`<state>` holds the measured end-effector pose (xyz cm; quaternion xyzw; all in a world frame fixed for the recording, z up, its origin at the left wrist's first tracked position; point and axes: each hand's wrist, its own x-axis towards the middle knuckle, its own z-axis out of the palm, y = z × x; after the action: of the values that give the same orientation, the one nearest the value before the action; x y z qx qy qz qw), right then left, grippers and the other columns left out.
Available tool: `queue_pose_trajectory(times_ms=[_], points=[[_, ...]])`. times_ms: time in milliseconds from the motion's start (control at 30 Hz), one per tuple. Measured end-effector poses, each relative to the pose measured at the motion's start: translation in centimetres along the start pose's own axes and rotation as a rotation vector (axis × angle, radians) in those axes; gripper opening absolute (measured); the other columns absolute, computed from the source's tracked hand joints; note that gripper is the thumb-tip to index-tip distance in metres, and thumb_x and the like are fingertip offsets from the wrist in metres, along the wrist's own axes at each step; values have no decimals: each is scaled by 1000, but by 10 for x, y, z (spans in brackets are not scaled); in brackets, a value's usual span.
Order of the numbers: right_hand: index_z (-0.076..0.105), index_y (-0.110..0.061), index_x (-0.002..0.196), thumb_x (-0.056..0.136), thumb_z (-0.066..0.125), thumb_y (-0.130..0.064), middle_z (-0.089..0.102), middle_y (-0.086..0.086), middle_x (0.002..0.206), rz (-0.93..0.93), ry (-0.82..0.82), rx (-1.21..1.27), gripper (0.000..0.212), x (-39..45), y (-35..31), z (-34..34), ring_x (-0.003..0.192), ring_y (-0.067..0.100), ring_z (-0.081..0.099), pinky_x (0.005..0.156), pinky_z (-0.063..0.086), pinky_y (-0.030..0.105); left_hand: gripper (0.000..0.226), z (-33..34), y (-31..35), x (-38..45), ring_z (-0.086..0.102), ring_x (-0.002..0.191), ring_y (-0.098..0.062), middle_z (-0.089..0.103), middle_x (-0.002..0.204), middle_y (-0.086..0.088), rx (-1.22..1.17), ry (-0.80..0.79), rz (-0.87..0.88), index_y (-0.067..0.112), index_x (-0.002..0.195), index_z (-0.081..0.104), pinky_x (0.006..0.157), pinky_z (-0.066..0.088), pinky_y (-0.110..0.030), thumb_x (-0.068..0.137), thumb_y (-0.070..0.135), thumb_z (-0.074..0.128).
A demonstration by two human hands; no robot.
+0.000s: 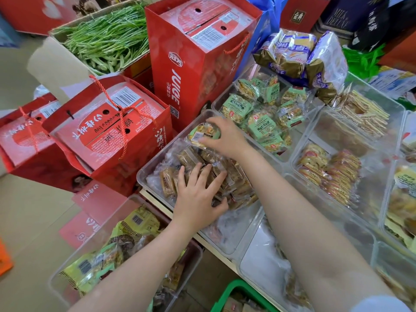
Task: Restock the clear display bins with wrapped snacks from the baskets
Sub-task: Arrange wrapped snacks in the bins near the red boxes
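My right hand (225, 137) has its grip closed around 1 green-wrapped snack (203, 134), fingers curled over its top at the far end of the clear bin (144, 174). My left hand (198, 194) lies flat with fingers spread, pressing on the pile of brown wrapped cakes (202, 167) that fills the middle of that same bin; it holds nothing.

I judge these packets light and slightly puffed, with slick, crinkly film that slides easily, and the cakes inside look crumbly. So I would pinch across the flat faces rather than the sealed edges, and press the pile gently.

To the right and farther off, another bin (216, 102) holds matching green packets (261, 118). Nearer on the left, a lower bin (74, 251) carries yellow-green packets (135, 221). A green basket (238, 291) shows at the near edge. Red juice cartons (198, 55) stand on the left, beyond the desk.
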<state>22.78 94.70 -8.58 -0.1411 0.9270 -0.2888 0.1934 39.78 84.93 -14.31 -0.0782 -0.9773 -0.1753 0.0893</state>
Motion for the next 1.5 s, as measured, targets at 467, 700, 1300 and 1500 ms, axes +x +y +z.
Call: queue_pose_trajectory(times_ms=[467,700,1300,1500], points=[[57,-19,138,102,56,-22,63,-8,114,-69,462,118,37,-16,12,-9,96,9,59,76,49,17,62,1,0,0,45,138,-36,57,140,-15,-18,26,-1,28,141,56,114,20,-67,84,53,59],[26,-31,158,107,38,-41,3,11,169,223,386,-197,54,-5,51,-20,154,39,0,123,13,52,61,0,0,0,44,139,-34,57,141,-13,-17,18,1,29,141,55,115,19,-66,85,52,57],[71,-12,103,100,51,-17,66,-4,83,121,484,91,21,-157,7,6,72,6,54,64,44,19,64,-3,2,-4,43,138,-36,53,145,-15,-6,-69,5,30,145,50,114,17,-68,86,55,49],[69,-25,92,100,54,-15,65,3,69,287,433,406,20,-330,14,72,50,7,47,49,35,22,63,-21,37,-40,42,139,-34,49,148,-15,-72,72,192,16,144,49,118,19,-59,88,45,52]])
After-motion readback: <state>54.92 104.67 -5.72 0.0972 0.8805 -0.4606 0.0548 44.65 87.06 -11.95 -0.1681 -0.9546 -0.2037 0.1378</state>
